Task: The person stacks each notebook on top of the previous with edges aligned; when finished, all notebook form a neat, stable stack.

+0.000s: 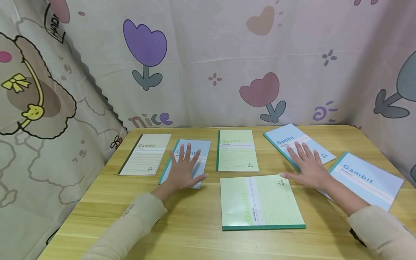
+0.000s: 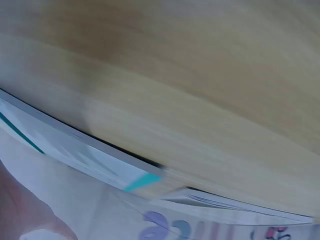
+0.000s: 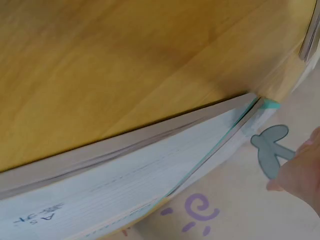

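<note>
My left hand (image 1: 183,168) is spread wide over a blue "Gambit" notebook (image 1: 203,148) with a teal spine, covering much of its middle. Fingers splayed, my right hand (image 1: 308,166) overlaps the lower part of another blue notebook (image 1: 282,135) that lies at a slant. Its thumb reaches toward the corner of a sideways green notebook (image 1: 276,206), whose spine faces me. In the left wrist view, part of the left hand (image 2: 30,210) shows at the lower left; the right hand (image 3: 302,175) is at the right edge of its own wrist view. Neither hand grips anything.
On the wooden table (image 1: 182,234) also lie a cream notebook (image 1: 146,155) with a black spine, an upright green notebook (image 1: 237,151) and a larger blue notebook (image 1: 367,177) at the right. A patterned curtain (image 1: 201,43) hangs behind the table and along its sides.
</note>
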The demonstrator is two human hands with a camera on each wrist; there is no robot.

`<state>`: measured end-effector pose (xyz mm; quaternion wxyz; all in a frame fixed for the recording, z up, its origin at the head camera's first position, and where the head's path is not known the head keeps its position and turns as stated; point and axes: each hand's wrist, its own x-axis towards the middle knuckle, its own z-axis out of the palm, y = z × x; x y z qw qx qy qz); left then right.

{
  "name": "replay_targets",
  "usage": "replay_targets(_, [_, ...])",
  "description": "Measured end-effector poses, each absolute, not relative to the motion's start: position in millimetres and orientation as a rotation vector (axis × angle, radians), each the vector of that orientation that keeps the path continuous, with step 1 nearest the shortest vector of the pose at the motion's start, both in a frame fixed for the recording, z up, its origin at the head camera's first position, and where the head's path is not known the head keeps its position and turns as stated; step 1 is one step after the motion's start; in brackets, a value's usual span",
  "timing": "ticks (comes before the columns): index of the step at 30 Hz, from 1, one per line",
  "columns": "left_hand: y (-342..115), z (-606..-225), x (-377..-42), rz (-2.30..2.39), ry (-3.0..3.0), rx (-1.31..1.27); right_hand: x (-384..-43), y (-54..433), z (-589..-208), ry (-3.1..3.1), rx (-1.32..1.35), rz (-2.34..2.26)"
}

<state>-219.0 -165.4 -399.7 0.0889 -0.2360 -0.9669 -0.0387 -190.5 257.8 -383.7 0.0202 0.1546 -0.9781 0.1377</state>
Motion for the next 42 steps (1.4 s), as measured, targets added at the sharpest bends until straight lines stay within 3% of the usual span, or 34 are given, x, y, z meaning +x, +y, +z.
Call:
replay_targets(33, [-100,-416,-143,-0.081,-2.812,-1.439,-172,214,-411,-2.785,0.908,0.672])
replay_targets(42, [-98,-415,-140,-0.038,-2.788,-1.550,-176,213,-407,-2.801,0.934,0.693])
